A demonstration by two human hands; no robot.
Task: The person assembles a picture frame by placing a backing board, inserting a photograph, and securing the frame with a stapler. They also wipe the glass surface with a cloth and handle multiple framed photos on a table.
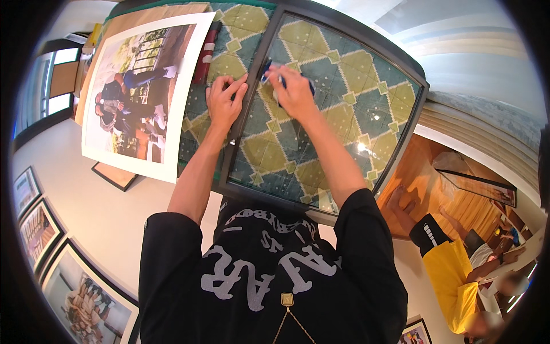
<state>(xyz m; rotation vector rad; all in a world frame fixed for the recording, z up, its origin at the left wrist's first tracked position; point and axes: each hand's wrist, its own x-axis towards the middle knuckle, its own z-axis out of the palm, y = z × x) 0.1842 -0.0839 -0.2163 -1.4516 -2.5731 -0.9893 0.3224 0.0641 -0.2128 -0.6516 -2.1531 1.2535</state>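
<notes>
A large dark picture frame (321,207) lies on the table before me, the green patterned cloth showing through it. My left hand (225,104) rests at the frame's left side, its fingertips touching the bar; the fingers are bent but apart, with nothing visible in them. Inside the frame's left bar, my right hand (294,94) is closed round a small dark blue tool (266,70). Motion blur and the fingers hide the tool's exact kind. To the left lies a white-bordered photo print (137,92), overhanging the table. A red tool (206,54) lies between print and frame.
A wooden board (129,22) sits partly beneath the print. Framed photos (86,295) stand along the lower left. A curtain (475,123) hangs at the right. Beyond it, a person in a yellow shirt (452,284) and another person sit on the wooden floor near another frame (481,186).
</notes>
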